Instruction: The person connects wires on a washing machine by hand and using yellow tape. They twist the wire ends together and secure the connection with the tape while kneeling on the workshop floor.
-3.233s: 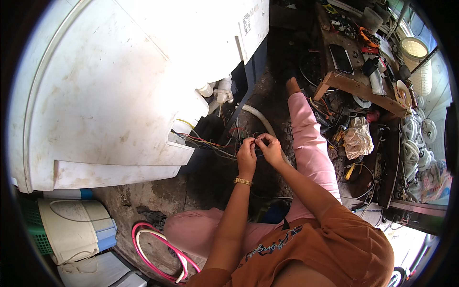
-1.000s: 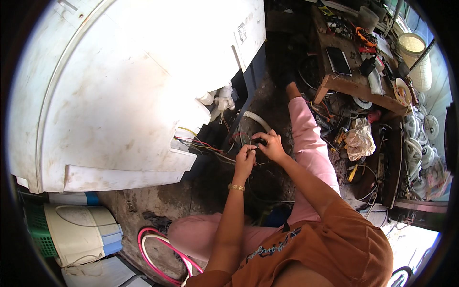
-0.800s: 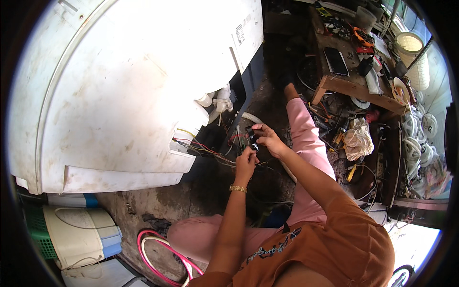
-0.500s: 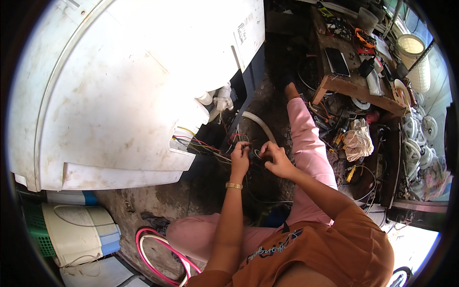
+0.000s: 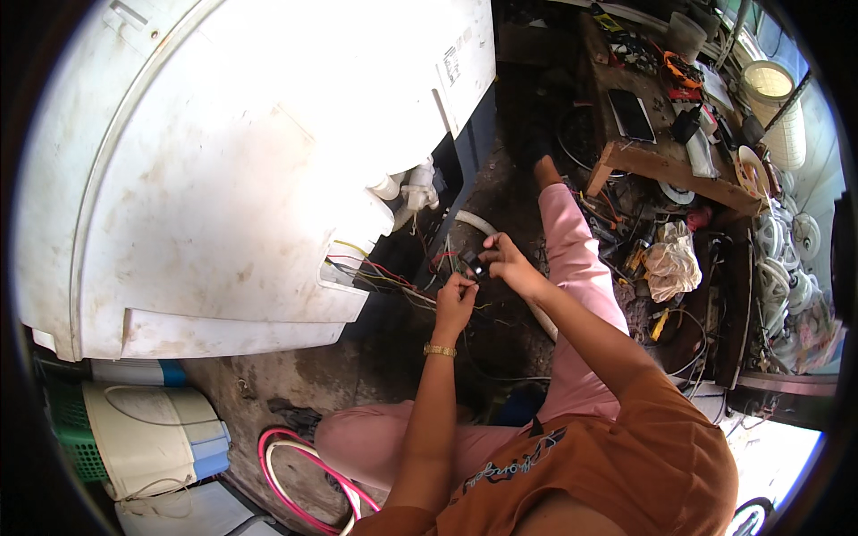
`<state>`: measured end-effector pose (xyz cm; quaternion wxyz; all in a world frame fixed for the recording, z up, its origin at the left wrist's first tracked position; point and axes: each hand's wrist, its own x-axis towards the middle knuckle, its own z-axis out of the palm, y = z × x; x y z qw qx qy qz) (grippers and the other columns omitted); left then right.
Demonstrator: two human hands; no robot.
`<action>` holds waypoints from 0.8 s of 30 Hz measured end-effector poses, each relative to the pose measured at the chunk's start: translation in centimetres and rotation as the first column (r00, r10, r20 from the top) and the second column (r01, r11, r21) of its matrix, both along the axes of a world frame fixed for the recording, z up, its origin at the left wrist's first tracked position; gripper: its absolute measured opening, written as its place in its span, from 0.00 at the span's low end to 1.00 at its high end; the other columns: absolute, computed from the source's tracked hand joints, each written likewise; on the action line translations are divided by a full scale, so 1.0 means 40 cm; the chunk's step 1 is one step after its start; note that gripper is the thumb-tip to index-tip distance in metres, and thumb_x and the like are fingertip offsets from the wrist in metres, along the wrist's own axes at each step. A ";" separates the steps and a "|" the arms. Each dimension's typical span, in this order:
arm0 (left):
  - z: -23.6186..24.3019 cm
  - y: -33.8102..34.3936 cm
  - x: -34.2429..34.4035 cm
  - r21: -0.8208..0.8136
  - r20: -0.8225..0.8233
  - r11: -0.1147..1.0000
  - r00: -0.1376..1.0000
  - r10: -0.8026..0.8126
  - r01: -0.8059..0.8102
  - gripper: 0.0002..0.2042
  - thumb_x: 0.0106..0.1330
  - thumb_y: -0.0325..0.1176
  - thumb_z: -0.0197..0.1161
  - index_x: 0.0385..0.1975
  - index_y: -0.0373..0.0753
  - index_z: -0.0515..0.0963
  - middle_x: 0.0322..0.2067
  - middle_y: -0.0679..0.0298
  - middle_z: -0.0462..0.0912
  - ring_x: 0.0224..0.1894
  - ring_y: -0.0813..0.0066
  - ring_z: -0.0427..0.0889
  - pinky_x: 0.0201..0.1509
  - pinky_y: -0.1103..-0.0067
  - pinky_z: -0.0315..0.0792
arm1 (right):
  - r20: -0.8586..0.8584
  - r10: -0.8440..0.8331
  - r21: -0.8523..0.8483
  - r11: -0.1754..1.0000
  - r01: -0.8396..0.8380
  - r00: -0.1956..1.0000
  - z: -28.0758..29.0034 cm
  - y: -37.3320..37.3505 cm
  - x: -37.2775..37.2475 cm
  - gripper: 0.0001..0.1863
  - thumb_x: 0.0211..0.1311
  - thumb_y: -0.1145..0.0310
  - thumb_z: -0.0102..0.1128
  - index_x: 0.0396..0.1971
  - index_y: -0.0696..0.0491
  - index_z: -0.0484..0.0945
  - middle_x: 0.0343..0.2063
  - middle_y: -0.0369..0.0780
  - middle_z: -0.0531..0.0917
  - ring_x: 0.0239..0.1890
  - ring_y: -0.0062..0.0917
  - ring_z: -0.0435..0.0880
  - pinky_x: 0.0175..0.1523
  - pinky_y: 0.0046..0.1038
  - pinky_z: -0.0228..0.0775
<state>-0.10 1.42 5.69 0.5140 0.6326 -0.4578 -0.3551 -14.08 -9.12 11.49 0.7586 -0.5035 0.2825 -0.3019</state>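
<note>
Several thin wires (image 5: 386,272), red, yellow and dark, run out of a gap in the lower corner of a large white appliance housing (image 5: 206,179). My left hand (image 5: 454,302), with a gold bracelet at the wrist, is closed in a pinch on the wire ends. Close on its right, my right hand (image 5: 511,264) has its thumb and fingers curled at a small black piece (image 5: 471,261), which looks held at the fingertips. The kind of this piece is too small to make out. A white pump-like part (image 5: 419,186) shows in the appliance's opening.
A pale hose (image 5: 474,221) lies on the floor beyond my hands. On the right stands a wooden bench (image 5: 661,163) with a phone (image 5: 631,115) and tools. Beside my right leg lie a crumpled cloth (image 5: 672,262) and loose tools. Pink and white tubing (image 5: 268,456) is coiled at lower left.
My right hand has moved slightly up, and its fingers have spread a little. The black piece now shows clearly between my hands. My left hand has shifted slightly down and right.
</note>
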 end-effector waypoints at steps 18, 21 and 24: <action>0.066 -0.015 -0.008 0.107 0.033 0.986 0.990 -0.135 0.131 0.04 0.65 0.22 0.55 0.37 0.36 0.74 0.18 0.74 0.68 0.20 0.88 0.64 0.23 0.85 0.60 | 0.074 -0.058 0.111 0.993 0.050 0.996 -0.090 -0.074 0.013 0.22 0.47 0.87 0.45 0.44 0.53 0.61 0.40 0.40 0.73 0.43 0.27 0.75 0.42 0.23 0.65; 0.056 0.003 0.008 0.000 0.129 1.000 0.992 0.009 -0.009 0.04 0.64 0.21 0.55 0.36 0.36 0.74 0.19 0.72 0.69 0.22 0.88 0.66 0.25 0.83 0.63 | 0.023 0.050 0.015 0.999 -0.051 0.998 -0.002 0.006 0.010 0.25 0.40 0.87 0.46 0.42 0.51 0.60 0.41 0.42 0.73 0.48 0.26 0.73 0.44 0.21 0.63; 0.078 -0.007 -0.003 0.057 0.011 0.991 0.993 0.121 -0.122 0.04 0.64 0.23 0.56 0.37 0.35 0.75 0.17 0.68 0.71 0.21 0.85 0.68 0.26 0.81 0.64 | -0.088 0.054 -0.231 0.970 -0.073 0.995 0.062 0.113 -0.066 0.20 0.45 0.84 0.49 0.40 0.53 0.62 0.40 0.40 0.72 0.46 0.23 0.74 0.46 0.23 0.63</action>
